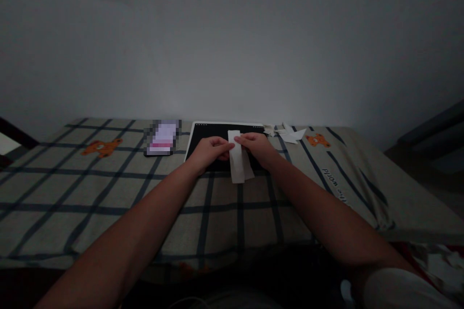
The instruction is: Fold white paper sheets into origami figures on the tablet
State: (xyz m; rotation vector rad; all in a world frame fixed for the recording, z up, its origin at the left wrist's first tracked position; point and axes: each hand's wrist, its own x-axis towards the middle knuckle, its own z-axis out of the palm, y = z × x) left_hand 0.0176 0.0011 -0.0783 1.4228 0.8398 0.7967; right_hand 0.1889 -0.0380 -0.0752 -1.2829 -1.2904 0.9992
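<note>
A striped cloth (pixel 224 222) covers the table; on it lies a dark, flat board (pixel 217 130) with a pale rim; left of the board is a phone (pixel 161 137), its screen blurred; over the board, the left hand (pixel 213 152) and right hand (pixel 258 146) nearly meet, thumbs forward and fingers curled, each pinching the same white paper strip (pixel 237 166) near its upper part; the strip's lower end hangs free toward the person, with a loose flap (pixel 248 171) slanting out on the right; beyond the right hand lie a folded white paper shape (pixel 290 134) and small scraps; the strip looks very light, thin and pliant, likely to take a crease readily and tear if tugged; the side edges, thumb in front and fingertip behind, seem the surest hold; pressing flat suits it better than squeezing.
</note>
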